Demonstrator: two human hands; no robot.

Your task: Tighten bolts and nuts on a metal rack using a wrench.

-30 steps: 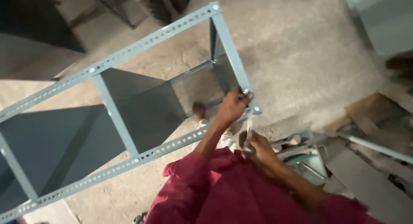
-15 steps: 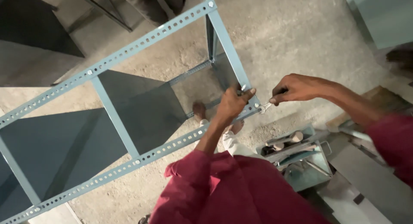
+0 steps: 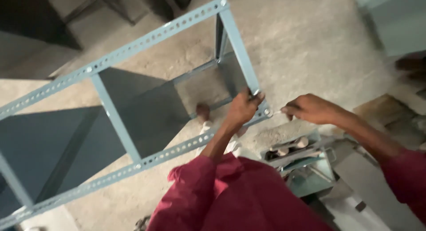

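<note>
A blue-grey slotted-angle metal rack [image 3: 133, 49] lies tilted in front of me, with dark shelf panels [image 3: 146, 111] inside it. My left hand [image 3: 243, 107] grips the rack's near right corner, where the upright meets the perforated rail. My right hand [image 3: 310, 108] is just right of that corner, fingers pinched on a small silvery fastener or tool tip [image 3: 276, 112] that points at the corner hole. Maroon sleeves cover both of my arms.
A concrete floor [image 3: 310, 36] lies under the rack. An open metal toolbox [image 3: 295, 153] with tools stands at the lower right. More grey metal pieces [image 3: 390, 18] sit at the upper right, and a dark panel [image 3: 31, 18] at the upper left. My foot [image 3: 203, 112] shows through the frame.
My right hand rose from near my body, reached out to the right of the corner, then came in closer to it. The left hand stayed on the corner.
</note>
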